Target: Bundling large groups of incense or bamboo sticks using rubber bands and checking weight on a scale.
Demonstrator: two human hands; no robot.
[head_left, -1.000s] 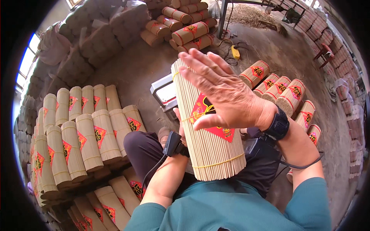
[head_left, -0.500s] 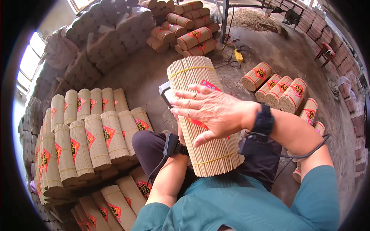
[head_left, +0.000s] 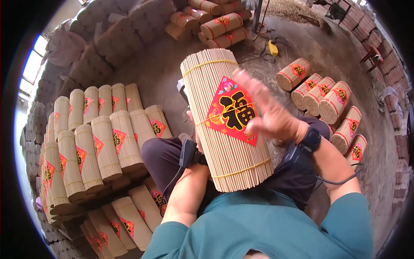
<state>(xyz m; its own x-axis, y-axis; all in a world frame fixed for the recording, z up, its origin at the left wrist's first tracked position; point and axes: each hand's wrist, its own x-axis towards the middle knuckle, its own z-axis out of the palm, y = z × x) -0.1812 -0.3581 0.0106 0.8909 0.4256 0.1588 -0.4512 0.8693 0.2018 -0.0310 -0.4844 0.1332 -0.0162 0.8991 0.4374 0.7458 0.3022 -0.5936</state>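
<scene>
The right hand (head_left: 278, 114), blurred, has its fingers stretched out and its thumb spread apart, at 3 o'clock on a pale tan cylindrical bundle of thin sticks (head_left: 224, 157); whether it touches cannot be told. The left hand (head_left: 197, 136) is mostly hidden at the bundle's 9 o'clock side, so its grip cannot be told. The bundle is above the person's lap, tilted from 11 to 5 o'clock, with 3 yellow bands around it and a red diamond-shaped paper label (head_left: 222, 103) on its face. Each wrist wears a black strapped device.

Outward from the bundle, the teal ribbed shirt (head_left: 263, 220) is at 6 o'clock. Between 8 and 9 o'clock, rows of tan yellow-banded stick bundles (head_left: 105, 151) are stacked. Grey wrapped stacks (head_left: 105, 45) rise at 10 o'clock. Brown red-banded cylindrical bundles (head_left: 222, 26) are piled at 12 o'clock, a yellow plastic block (head_left: 273, 48) lies at 1 o'clock, and tan red-banded cylindrical bundles (head_left: 330, 110) lie near 3 o'clock.
</scene>
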